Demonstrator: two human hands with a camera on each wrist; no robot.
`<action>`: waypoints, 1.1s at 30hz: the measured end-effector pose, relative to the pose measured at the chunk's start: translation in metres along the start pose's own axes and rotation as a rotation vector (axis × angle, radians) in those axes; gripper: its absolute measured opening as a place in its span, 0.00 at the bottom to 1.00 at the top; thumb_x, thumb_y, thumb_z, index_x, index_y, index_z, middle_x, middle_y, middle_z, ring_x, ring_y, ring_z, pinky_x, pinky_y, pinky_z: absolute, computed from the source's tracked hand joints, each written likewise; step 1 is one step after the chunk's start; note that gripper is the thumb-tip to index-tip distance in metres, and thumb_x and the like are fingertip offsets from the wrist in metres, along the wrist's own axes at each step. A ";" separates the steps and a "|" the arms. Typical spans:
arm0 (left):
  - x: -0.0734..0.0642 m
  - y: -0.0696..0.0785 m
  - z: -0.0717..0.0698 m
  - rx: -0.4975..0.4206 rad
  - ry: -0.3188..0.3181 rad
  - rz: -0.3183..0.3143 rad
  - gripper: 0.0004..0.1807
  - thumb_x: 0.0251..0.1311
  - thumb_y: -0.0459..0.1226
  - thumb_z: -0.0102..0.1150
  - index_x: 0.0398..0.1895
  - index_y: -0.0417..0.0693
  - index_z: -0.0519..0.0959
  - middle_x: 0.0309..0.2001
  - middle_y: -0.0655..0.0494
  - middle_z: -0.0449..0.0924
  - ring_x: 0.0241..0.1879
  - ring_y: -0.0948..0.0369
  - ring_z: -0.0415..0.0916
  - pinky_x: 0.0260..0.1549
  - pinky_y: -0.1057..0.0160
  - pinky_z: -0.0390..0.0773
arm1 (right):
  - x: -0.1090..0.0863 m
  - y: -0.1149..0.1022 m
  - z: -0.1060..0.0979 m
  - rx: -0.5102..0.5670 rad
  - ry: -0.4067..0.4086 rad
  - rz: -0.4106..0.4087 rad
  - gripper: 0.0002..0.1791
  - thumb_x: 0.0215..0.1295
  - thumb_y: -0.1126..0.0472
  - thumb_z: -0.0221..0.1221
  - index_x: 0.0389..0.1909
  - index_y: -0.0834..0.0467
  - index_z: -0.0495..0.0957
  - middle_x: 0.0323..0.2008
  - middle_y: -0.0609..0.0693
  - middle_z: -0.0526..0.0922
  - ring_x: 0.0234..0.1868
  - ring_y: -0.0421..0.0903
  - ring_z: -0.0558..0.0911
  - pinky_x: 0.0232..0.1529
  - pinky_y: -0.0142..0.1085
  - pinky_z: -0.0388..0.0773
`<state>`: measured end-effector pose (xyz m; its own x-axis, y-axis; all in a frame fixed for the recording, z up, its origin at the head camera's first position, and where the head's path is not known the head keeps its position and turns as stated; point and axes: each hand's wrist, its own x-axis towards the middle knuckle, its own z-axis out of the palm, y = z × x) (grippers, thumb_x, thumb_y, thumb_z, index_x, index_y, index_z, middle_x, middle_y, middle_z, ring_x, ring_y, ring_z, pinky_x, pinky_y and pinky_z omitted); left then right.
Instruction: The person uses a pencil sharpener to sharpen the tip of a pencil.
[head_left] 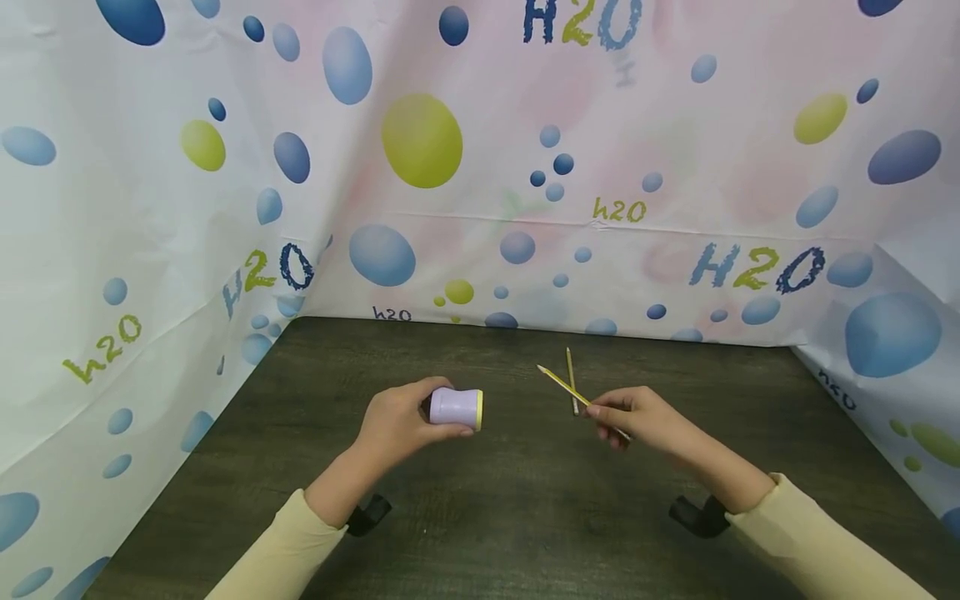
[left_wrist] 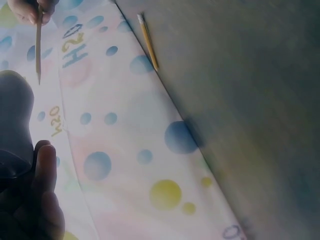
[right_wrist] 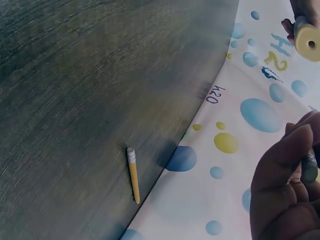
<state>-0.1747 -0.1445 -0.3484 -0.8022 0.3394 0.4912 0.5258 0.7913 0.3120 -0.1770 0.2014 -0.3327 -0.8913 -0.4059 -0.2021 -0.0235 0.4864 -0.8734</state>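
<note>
In the head view my left hand (head_left: 393, 423) grips a lavender pencil sharpener (head_left: 456, 408) lying sideways in the fingers, its yellow end facing right. The right wrist view shows a round hole in that yellow end (right_wrist: 302, 49). My right hand (head_left: 637, 417) pinches a yellow pencil (head_left: 558, 381) near its back end, the tip pointing up and left toward the back of the table. The pencil tip and the sharpener are apart. Behind the held pencil, a second pencil (head_left: 570, 368) lies on the dark table, also visible in the right wrist view (right_wrist: 133, 175).
The dark wooden table (head_left: 495, 517) is enclosed at the back and sides by a white sheet (head_left: 480, 200) printed with coloured drops and H2O lettering. Black straps (head_left: 369, 515) show at both wrists, beside pale yellow sleeves (head_left: 288, 542).
</note>
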 end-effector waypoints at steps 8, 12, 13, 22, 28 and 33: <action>-0.001 -0.001 -0.001 -0.012 -0.024 -0.025 0.29 0.39 0.51 0.83 0.44 0.47 0.84 0.31 0.53 0.88 0.23 0.64 0.75 0.23 0.69 0.71 | 0.005 -0.003 -0.004 0.059 -0.023 0.049 0.22 0.80 0.57 0.52 0.58 0.74 0.76 0.28 0.46 0.80 0.26 0.38 0.76 0.29 0.34 0.77; -0.001 -0.002 -0.003 -0.015 -0.041 -0.037 0.29 0.40 0.50 0.83 0.45 0.47 0.84 0.31 0.53 0.88 0.24 0.64 0.75 0.23 0.68 0.71 | 0.007 -0.005 -0.006 0.087 -0.059 0.051 0.24 0.81 0.57 0.51 0.61 0.75 0.73 0.29 0.46 0.80 0.27 0.38 0.77 0.30 0.34 0.78; -0.001 -0.002 -0.003 -0.015 -0.045 -0.042 0.29 0.40 0.50 0.83 0.45 0.47 0.84 0.31 0.53 0.88 0.24 0.64 0.75 0.23 0.68 0.71 | 0.008 -0.005 -0.006 0.095 -0.067 0.055 0.24 0.81 0.56 0.50 0.62 0.75 0.72 0.29 0.46 0.80 0.27 0.37 0.77 0.30 0.33 0.78; -0.001 -0.003 -0.003 -0.020 -0.068 -0.050 0.29 0.41 0.51 0.83 0.45 0.47 0.84 0.32 0.53 0.88 0.25 0.64 0.76 0.24 0.68 0.72 | 0.016 -0.011 -0.009 0.145 -0.098 0.077 0.23 0.82 0.58 0.47 0.62 0.74 0.71 0.30 0.46 0.80 0.28 0.38 0.77 0.31 0.33 0.78; -0.002 -0.004 -0.003 -0.021 -0.082 -0.068 0.30 0.41 0.52 0.82 0.46 0.47 0.84 0.32 0.53 0.88 0.25 0.64 0.75 0.24 0.68 0.71 | 0.021 -0.014 -0.012 0.156 -0.122 0.073 0.22 0.82 0.58 0.46 0.60 0.74 0.71 0.30 0.46 0.80 0.28 0.38 0.77 0.31 0.33 0.78; -0.002 -0.004 -0.002 -0.025 -0.099 -0.090 0.30 0.42 0.52 0.82 0.46 0.47 0.84 0.32 0.53 0.89 0.25 0.64 0.76 0.24 0.68 0.72 | 0.028 -0.017 -0.012 0.169 -0.140 0.076 0.21 0.82 0.57 0.46 0.58 0.72 0.70 0.31 0.45 0.81 0.29 0.38 0.78 0.33 0.34 0.79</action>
<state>-0.1749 -0.1492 -0.3487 -0.8701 0.3170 0.3775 0.4560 0.8086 0.3719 -0.2071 0.1917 -0.3183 -0.8157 -0.4822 -0.3194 0.1278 0.3883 -0.9126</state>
